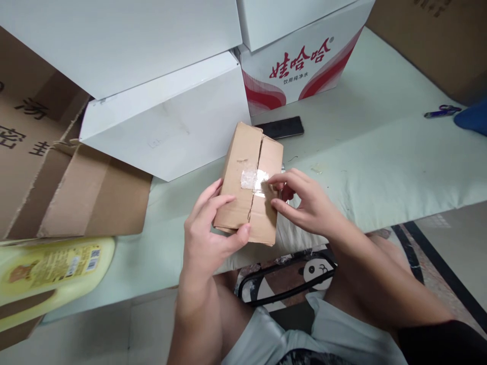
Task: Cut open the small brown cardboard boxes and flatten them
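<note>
A small brown cardboard box (238, 200) is tilted in front of me above the green-covered surface. My left hand (213, 228) grips its left side and near end, with the thumb on the near part of the top. Clear tape (249, 179) crosses the seam between the two top flaps. My right hand (300, 197) is at the box's right edge, fingers bent. Its index fingertip touches the right end of the tape, and the thumb rests lower on the same flap. The tips of the other right fingers are partly hidden.
A black phone (283, 128) lies behind the box. White cartons (167, 121) are stacked at the back, beside a large brown carton (95, 192) on the left. A yellow jug (76, 268) lies at front left. Purple-handled scissors (443, 111) lie far right.
</note>
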The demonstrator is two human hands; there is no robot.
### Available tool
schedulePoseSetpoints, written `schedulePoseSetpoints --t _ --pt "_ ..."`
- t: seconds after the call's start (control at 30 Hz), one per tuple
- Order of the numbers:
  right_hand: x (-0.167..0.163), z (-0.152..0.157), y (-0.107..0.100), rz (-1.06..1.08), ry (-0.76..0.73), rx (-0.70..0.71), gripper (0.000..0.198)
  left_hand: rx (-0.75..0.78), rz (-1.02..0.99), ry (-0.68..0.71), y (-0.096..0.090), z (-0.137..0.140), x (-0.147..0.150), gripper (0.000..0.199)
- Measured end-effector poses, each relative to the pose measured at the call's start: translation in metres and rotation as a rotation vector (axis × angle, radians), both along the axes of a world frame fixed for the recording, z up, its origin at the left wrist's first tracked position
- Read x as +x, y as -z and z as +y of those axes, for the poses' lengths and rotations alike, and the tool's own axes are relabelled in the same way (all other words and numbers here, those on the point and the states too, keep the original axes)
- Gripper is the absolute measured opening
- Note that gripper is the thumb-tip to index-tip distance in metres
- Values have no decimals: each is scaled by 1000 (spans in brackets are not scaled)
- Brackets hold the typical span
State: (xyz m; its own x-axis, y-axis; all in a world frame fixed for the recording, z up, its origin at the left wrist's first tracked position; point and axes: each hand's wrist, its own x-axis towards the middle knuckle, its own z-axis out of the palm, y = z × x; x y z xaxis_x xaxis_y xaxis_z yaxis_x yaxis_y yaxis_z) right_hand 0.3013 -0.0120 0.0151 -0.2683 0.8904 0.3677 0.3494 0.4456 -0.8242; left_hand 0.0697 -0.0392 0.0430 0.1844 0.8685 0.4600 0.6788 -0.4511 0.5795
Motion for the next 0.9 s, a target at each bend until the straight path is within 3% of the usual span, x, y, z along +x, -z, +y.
schedulePoseSetpoints --t 0.1,0.2,0.43,0.53,0.63,0.73,0.8,0.9 --pt "-1 -1 -1 24 -77 29 23 0 6 -6 1 2 -5 35" --pt "3 2 0 10 -10 47 20 3 4 -6 3 4 -12 37" --pt "48 25 8 177 686 46 8 -43 -42 -116 10 7 -32 41" --pt "59 32 14 173 839 29 10 -53 -45 -101 10 7 -32 41" --pt "50 33 21 -131 661 -195 11 -49 -44 -87 9 6 -30 40" --pt "30 29 27 -471 295 -441 39 -43 -35 -79 9 7 -30 39" --pt "17 25 30 -656 135 -488 48 -36 -19 -68 9 7 -30 40" --pt "9 23 31 -795 88 -493 36 -30 5 -45 8 7 -30 42"
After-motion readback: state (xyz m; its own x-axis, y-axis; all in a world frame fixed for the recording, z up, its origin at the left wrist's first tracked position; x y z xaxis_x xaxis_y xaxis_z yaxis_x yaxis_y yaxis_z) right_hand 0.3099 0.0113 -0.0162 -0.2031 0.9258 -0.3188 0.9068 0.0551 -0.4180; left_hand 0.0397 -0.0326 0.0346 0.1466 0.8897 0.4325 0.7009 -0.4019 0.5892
